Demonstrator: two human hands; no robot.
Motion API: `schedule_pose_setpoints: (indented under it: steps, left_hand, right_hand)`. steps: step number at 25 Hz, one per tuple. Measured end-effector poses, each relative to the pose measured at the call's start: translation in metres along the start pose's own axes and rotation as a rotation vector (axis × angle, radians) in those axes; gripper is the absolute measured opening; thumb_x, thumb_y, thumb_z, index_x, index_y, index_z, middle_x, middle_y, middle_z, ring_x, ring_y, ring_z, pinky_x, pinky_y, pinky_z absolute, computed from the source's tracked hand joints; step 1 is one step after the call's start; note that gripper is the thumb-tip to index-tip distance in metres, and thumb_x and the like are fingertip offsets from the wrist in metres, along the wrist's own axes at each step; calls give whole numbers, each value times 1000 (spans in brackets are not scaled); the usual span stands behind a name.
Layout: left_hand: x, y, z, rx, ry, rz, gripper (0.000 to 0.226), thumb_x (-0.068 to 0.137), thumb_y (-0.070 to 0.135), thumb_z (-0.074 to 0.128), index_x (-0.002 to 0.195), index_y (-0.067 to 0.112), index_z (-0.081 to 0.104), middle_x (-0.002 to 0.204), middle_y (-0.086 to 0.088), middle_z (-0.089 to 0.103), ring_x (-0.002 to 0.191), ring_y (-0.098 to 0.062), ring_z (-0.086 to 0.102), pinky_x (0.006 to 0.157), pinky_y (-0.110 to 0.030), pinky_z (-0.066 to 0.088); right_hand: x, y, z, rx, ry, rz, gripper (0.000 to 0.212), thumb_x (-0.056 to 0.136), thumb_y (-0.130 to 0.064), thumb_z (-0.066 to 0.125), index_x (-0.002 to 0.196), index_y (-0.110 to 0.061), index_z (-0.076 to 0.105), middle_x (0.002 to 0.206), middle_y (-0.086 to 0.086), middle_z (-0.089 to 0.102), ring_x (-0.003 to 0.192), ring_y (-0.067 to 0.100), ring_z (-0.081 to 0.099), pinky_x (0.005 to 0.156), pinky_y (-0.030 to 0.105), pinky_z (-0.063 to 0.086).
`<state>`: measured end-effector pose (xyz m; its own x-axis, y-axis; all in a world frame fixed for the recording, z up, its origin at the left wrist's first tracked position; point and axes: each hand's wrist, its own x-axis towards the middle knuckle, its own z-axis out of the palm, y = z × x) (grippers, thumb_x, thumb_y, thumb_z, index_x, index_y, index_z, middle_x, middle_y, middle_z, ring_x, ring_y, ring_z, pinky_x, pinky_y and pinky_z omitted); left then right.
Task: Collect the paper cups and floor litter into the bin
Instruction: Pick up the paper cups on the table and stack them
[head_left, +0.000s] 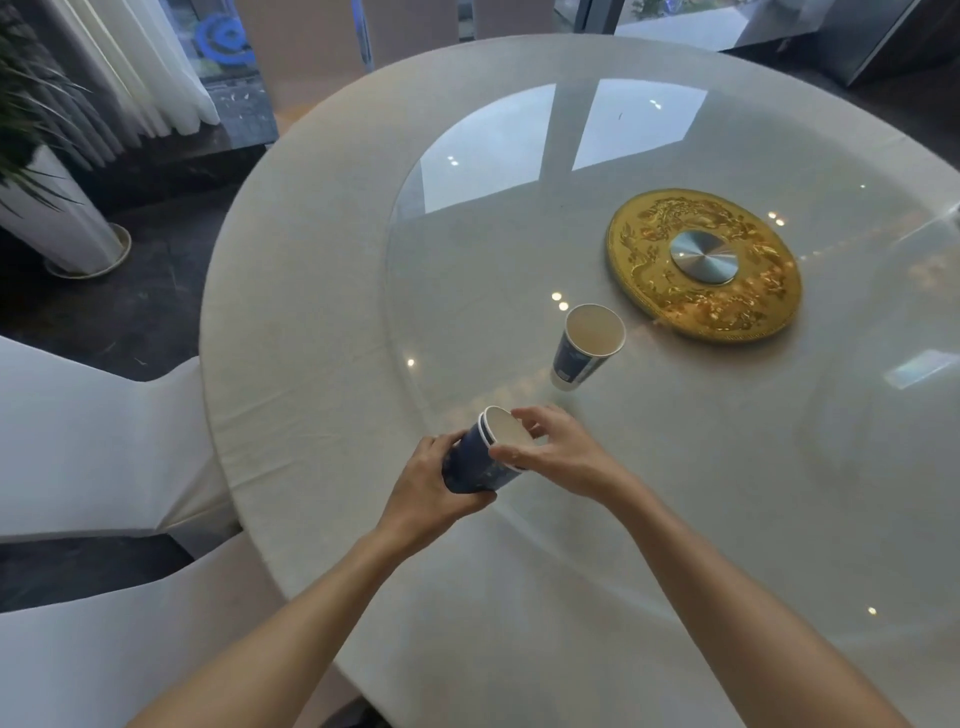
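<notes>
Plant (31, 104) in a white pot (67, 228), far left, on dark floor (156, 291) well clear of the table.

Chairs, two, white-covered (93, 447), left of the table and just beside its edge; a strip of dark floor shows between them.

Round table (291, 291), pale cloth, with a glass turntable (467, 249) over its middle. The near-left cloth margin is bare; wide bare glass lies right of the hands.

Left hand (431, 488): fingers curled around the lower body of the nested cups (480, 465), thumb underneath, gripping firmly.

Nested cups: two dark blue paper cups, one set inside the other, held above the near-left edge of the glass. Long axis tilted, running from lower left to upper right; the open mouths point up and right, away from the person.

Right hand (556, 452): thumb and fingertips pinching the rim of the inner cup, remaining fingers loosely curved.

Single cup (584, 345), same blue pattern, upright on the glass beyond the hands, mouth upward, apart from the held pair.

Gold disc (704, 265) with a silver hub, right of the single cup and near it; whether they touch cannot be told.
</notes>
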<state>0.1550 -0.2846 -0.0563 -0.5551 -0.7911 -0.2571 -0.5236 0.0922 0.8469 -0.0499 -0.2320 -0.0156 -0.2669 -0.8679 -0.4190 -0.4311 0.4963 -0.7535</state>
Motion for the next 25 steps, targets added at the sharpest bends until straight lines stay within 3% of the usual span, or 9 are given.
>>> schedule_pose_setpoints:
  steps: [3, 5, 7, 9, 11, 14, 16, 19, 25]
  left_hand:
    - [-4, 1, 11, -31, 26, -36, 82, 69, 30, 95, 141, 30, 56, 126, 12, 63, 114, -7, 62, 77, -4, 48]
    - [-9, 3, 13, -29, 33, -57, 81, 68, 31, 95, 140, 30, 57, 125, 14, 67, 114, -5, 62, 77, 1, 45]
    - [-13, 2, 15, -31, 36, -75, 80, 68, 31, 95, 139, 32, 58, 124, 14, 68, 114, -4, 63, 79, 2, 43]
    - [-18, 1, 14, -36, 41, -88, 79, 68, 32, 94, 139, 33, 58, 124, 15, 69, 115, -2, 63, 82, 1, 44]
    - [-22, 0, 14, -34, 42, -97, 79, 68, 33, 94, 139, 34, 58, 125, 17, 69, 115, -1, 63, 82, 0, 45]
    - [-25, -1, 12, -19, 41, -110, 81, 69, 36, 94, 140, 33, 57, 126, 16, 67, 114, -2, 63, 80, -1, 46]
    - [-24, -3, 12, -7, 36, -120, 80, 69, 36, 94, 140, 32, 56, 126, 14, 66, 114, -6, 63, 78, -3, 47]
    - [-21, 0, 8, 37, 21, -119, 79, 69, 35, 93, 137, 27, 55, 125, 6, 62, 111, -13, 64, 79, -12, 47]
    - [-19, 8, 6, 178, -58, -81, 82, 73, 33, 91, 142, 23, 49, 130, -2, 53, 107, -16, 60, 87, -25, 55]
  right_hand:
    - [18, 14, -31, -120, 453, -97, 64, 78, -52, 81, 125, -12, 66, 121, 9, 61, 112, 25, 58, 93, 39, 51]
    - [37, 18, -52, -342, 661, -73, 77, 78, -50, 80, 139, -12, 54, 137, 16, 51, 126, 35, 48, 103, 47, 44]
    - [57, 22, -69, -504, 586, 38, 93, 79, -52, 78, 153, -18, 34, 160, 18, 26, 146, 41, 25, 115, 52, 30]
    - [76, 31, -79, -572, 449, 114, 93, 81, -54, 76, 156, -22, 29, 167, 19, 7, 154, 43, 7, 120, 55, 19]
    - [85, 40, -82, -584, 387, 119, 71, 85, -51, 72, 144, -19, 47, 164, 22, 15, 151, 45, 14, 117, 53, 25]
    - [82, 51, -76, -459, 415, 40, 36, 94, -35, 67, 112, -4, 66, 136, 22, 43, 129, 44, 43, 102, 47, 43]
    - [70, 53, -72, -359, 451, 24, 32, 95, -34, 67, 101, -3, 68, 120, 17, 49, 112, 38, 53, 93, 45, 50]
    - [40, 45, -65, -174, 533, 5, 30, 95, -35, 68, 99, -5, 69, 115, 12, 53, 96, 28, 56, 81, 39, 52]
    - [-42, 26, -53, 178, 600, -65, 16, 91, -27, 73, 97, -12, 71, 114, 9, 60, 98, 22, 59, 74, 26, 48]
